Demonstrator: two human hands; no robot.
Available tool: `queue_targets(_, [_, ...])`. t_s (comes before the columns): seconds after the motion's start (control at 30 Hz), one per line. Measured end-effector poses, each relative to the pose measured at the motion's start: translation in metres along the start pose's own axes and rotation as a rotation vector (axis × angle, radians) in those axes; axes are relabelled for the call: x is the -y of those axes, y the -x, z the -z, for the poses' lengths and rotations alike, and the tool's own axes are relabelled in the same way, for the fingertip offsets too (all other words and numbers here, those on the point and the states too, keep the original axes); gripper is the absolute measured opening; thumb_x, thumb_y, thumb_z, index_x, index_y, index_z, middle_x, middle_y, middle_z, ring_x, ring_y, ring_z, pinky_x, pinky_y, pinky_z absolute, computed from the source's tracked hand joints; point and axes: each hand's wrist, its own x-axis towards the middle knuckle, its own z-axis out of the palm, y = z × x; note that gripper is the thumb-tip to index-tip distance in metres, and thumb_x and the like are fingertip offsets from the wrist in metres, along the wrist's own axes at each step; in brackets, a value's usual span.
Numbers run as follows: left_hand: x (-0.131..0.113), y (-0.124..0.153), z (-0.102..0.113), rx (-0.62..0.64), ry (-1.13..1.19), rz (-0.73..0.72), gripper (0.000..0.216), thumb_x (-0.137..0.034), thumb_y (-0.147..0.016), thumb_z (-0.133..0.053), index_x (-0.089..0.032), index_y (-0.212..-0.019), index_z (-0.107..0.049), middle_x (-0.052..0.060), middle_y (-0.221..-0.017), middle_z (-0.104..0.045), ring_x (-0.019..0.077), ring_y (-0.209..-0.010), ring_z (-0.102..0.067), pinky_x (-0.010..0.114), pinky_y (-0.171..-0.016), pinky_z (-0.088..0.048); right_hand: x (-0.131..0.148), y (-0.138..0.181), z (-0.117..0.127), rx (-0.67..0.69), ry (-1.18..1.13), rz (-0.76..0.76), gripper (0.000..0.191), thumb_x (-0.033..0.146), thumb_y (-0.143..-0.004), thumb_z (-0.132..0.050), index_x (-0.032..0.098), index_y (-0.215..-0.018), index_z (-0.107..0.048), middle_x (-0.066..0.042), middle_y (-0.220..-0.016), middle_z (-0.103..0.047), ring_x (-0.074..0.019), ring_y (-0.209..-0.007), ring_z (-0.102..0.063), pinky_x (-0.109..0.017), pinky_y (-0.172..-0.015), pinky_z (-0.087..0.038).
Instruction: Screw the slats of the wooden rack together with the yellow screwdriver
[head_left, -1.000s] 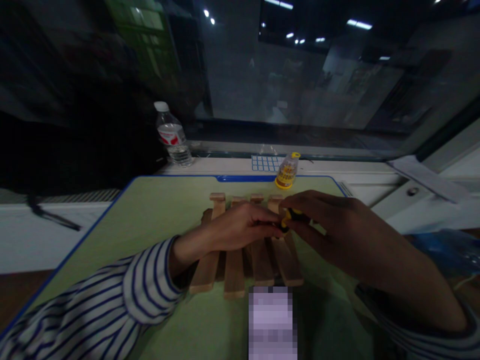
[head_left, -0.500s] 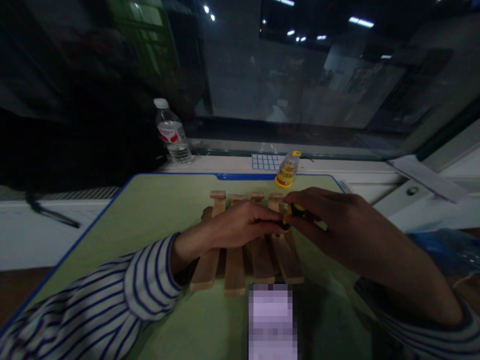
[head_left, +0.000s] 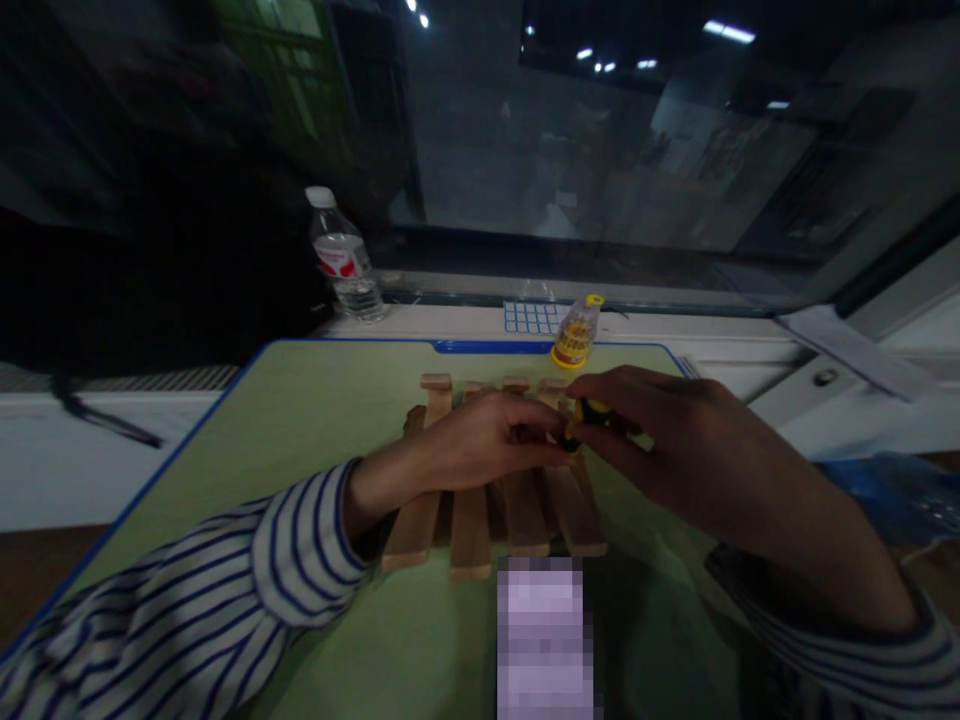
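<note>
My right hand (head_left: 667, 425) is closed, its thumb and fingers pinching a short yellow-and-black tool (head_left: 594, 411) that looks like a stubby screwdriver. Its tip is hidden. The thumb and index finger of my left hand (head_left: 480, 440) close around the tool's black lower end, while the palm lies across a small wooden slatted frame (head_left: 471, 535). Several light slats of the frame point toward me, joined by crosspieces partly covered by my left hand. The tool is over the rightmost slat (head_left: 574, 515).
The frame rests on a green, blue-edged table (head_left: 322, 400). A phone with a blurred screen (head_left: 544, 640) lies in front. Behind are a yellow-capped clear bottle (head_left: 577, 332), a gridded sheet (head_left: 532, 318) and a water bottle (head_left: 346, 265) by the window.
The view has tilted slightly, so the table items appear a little higher. My left fingers have shifted slightly around the tool's lower end; both hands otherwise keep nearly the same pose.
</note>
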Motion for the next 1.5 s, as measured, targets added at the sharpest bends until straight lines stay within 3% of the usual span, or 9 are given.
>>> queue_targets(0.13, [0.0010, -0.0003, 0.0000, -0.007, 0.020, -0.004, 0.010, -0.025, -0.085, -0.066, -0.018, -0.090, -0.071, -0.002, -0.082, -0.072, 0.0112, -0.075, -0.065, 0.020, -0.067, -0.043, -0.0004, 0.0008, 0.0003, -0.001, -0.018, 0.002, 0.015, 0.029, -0.094, -0.048, 0.021, -0.097, -0.061, -0.006, -0.108, -0.071, -0.0216, -0.089, -0.069, -0.036, -0.077, -0.053])
queue_targets(0.3, [0.0033, -0.0001, 0.0008, -0.002, -0.003, -0.029, 0.008, -0.024, -0.085, -0.066, -0.018, -0.087, -0.072, -0.003, -0.080, -0.072, 0.0102, -0.072, -0.064, 0.019, -0.065, -0.042, -0.0040, 0.0030, -0.0002, -0.032, -0.062, 0.080, 0.029, 0.028, -0.093, -0.051, 0.021, -0.121, -0.053, -0.004, -0.110, -0.070, -0.0171, -0.088, -0.068, -0.030, -0.075, -0.053])
queue_targets(0.5, [0.0057, -0.0005, 0.0011, 0.026, -0.033, -0.031, 0.012, -0.024, -0.087, -0.064, -0.018, -0.094, -0.072, -0.002, -0.082, -0.073, 0.0109, -0.074, -0.065, 0.019, -0.066, -0.043, -0.0041, 0.0025, -0.0003, -0.046, -0.055, 0.083, 0.021, 0.022, -0.092, -0.052, 0.023, -0.112, -0.057, -0.003, -0.111, -0.071, -0.0167, -0.090, -0.069, -0.029, -0.076, -0.053])
queue_targets(0.8, [0.0074, -0.0005, 0.0007, 0.063, 0.008, -0.005, 0.018, -0.025, -0.089, -0.060, -0.019, -0.101, -0.072, 0.000, -0.091, -0.074, 0.0122, -0.082, -0.066, 0.020, -0.073, -0.044, -0.0035, 0.0027, -0.0030, -0.048, 0.063, 0.062, 0.030, 0.025, -0.093, -0.050, 0.020, -0.122, -0.054, -0.008, -0.113, -0.071, -0.0240, -0.088, -0.071, -0.036, -0.073, -0.055])
queue_targets(1.5, [0.0024, 0.0015, 0.0008, 0.056, -0.022, -0.006, 0.020, -0.027, -0.091, -0.057, -0.020, -0.105, -0.069, -0.001, -0.092, -0.073, 0.0118, -0.080, -0.066, 0.019, -0.068, -0.045, -0.0055, 0.0011, -0.0021, -0.023, 0.143, 0.000, 0.029, 0.035, -0.095, -0.045, 0.022, -0.119, -0.057, -0.007, -0.106, -0.073, -0.0242, -0.078, -0.072, -0.033, -0.061, -0.051])
